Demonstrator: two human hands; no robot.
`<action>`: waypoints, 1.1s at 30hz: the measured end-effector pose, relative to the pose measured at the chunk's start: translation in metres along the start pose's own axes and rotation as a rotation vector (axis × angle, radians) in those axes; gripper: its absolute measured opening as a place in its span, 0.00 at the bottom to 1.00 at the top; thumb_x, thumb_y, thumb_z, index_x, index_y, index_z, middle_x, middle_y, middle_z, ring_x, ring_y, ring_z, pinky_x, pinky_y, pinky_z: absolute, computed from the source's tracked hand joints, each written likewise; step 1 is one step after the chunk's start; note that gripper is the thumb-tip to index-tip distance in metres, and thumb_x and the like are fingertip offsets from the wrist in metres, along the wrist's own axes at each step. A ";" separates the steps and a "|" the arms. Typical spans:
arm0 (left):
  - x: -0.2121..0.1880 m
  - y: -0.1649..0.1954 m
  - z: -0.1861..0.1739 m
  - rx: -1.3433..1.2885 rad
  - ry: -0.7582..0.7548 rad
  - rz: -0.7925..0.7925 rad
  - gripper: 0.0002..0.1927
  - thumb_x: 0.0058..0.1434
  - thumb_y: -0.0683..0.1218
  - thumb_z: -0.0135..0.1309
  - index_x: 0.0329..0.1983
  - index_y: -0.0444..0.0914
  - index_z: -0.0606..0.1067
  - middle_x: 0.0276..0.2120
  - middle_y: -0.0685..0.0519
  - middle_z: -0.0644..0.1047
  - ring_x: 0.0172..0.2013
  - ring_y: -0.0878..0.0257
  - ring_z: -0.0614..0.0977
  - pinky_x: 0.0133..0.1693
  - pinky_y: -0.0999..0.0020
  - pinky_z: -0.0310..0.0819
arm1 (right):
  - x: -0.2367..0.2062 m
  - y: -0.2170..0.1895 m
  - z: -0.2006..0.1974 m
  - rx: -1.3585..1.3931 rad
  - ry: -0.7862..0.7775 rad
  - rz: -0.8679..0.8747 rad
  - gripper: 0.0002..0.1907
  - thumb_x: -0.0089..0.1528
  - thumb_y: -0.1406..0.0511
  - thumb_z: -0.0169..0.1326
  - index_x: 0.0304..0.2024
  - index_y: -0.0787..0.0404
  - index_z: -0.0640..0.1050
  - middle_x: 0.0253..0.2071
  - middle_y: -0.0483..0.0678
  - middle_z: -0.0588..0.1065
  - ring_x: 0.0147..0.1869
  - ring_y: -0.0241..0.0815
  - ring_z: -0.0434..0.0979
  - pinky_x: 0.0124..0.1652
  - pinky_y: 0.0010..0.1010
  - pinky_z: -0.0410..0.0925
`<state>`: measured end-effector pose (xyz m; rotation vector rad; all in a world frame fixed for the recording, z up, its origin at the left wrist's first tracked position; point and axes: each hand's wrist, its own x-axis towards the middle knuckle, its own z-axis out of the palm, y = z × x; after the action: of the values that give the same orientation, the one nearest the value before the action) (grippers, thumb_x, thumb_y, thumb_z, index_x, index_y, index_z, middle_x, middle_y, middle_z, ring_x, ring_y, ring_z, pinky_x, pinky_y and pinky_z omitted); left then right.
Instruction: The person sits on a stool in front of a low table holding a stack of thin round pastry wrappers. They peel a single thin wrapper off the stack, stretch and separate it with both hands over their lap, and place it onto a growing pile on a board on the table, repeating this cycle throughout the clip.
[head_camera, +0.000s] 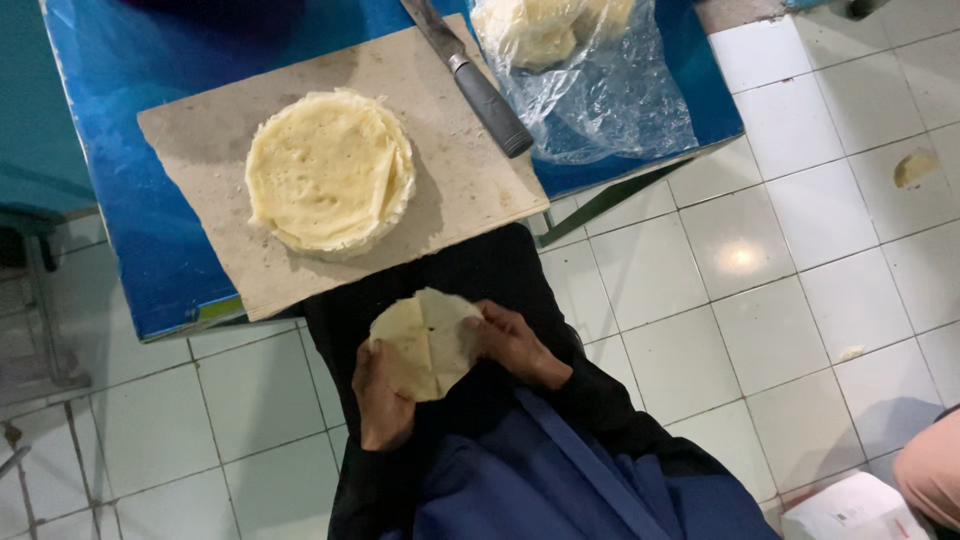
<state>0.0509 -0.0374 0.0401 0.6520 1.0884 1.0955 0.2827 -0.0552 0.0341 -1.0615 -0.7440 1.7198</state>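
Left hand (383, 398) and right hand (513, 342) grasp a thin, pale, folded flatbread (427, 342); round stack (330, 172) at board (470, 190) centre; crinkled clear bag (610, 90) at table's (130, 200) far corner.

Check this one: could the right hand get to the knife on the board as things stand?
Probably yes. The knife lies uncovered along the board edge, handle toward the person, with nothing between. But the right hand and left hand both hold a thin wrapper, so it must let go first.
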 end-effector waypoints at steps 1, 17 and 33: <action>-0.001 0.000 -0.006 0.121 -0.006 0.028 0.22 0.77 0.54 0.41 0.60 0.33 0.72 0.52 0.46 0.77 0.51 0.57 0.79 0.52 0.60 0.74 | -0.001 -0.002 0.001 -0.084 -0.016 -0.008 0.16 0.73 0.62 0.48 0.59 0.65 0.75 0.44 0.47 0.77 0.46 0.32 0.76 0.45 0.25 0.70; -0.001 0.026 -0.046 -0.214 0.232 -0.234 0.23 0.72 0.52 0.40 0.64 0.34 0.63 0.60 0.45 0.72 0.58 0.51 0.76 0.57 0.52 0.72 | -0.086 -0.107 -0.059 -0.485 0.303 -0.196 0.15 0.69 0.64 0.48 0.52 0.68 0.78 0.39 0.50 0.81 0.44 0.40 0.82 0.46 0.31 0.74; -0.001 -0.006 -0.107 1.182 -0.065 0.743 0.29 0.70 0.50 0.41 0.66 0.23 0.63 0.55 0.32 0.72 0.56 0.40 0.75 0.60 0.51 0.67 | -0.151 -0.156 -0.085 -0.204 0.720 -0.679 0.14 0.76 0.63 0.49 0.45 0.70 0.78 0.34 0.52 0.75 0.39 0.42 0.74 0.42 0.34 0.70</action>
<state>-0.0467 -0.0492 -0.0038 2.1343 1.4376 0.9193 0.4479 -0.1375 0.1763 -1.2664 -0.6946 0.6258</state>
